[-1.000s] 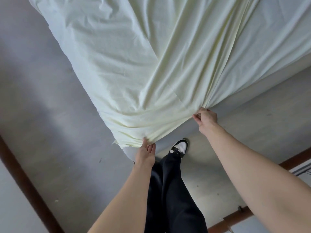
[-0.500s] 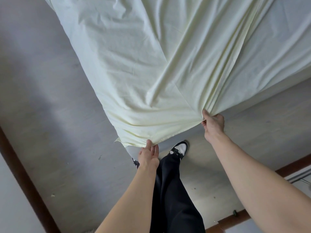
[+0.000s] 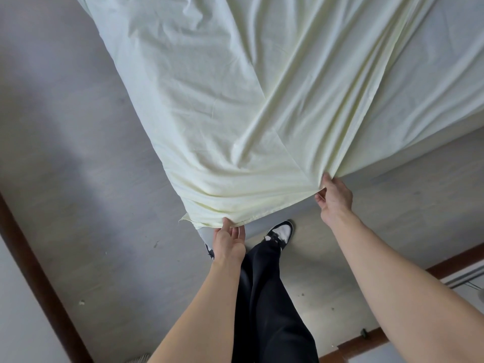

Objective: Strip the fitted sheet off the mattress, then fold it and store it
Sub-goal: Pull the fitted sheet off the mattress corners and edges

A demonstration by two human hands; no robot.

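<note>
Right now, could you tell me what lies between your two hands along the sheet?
In the head view, the sheet's taut lower hem spans from left hand to right hand; below it, grey floor and a shoe.

Both hands — left hand, right hand — pinch the pale fitted sheet's hem above the grey floor.

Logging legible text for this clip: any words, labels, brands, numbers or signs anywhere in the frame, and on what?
None can be read.
The pale yellow fitted sheet shows no tag or print.
The black and white shoe shows no legible brand.
The grey floor and the brown skirting board carry no markings.
</note>
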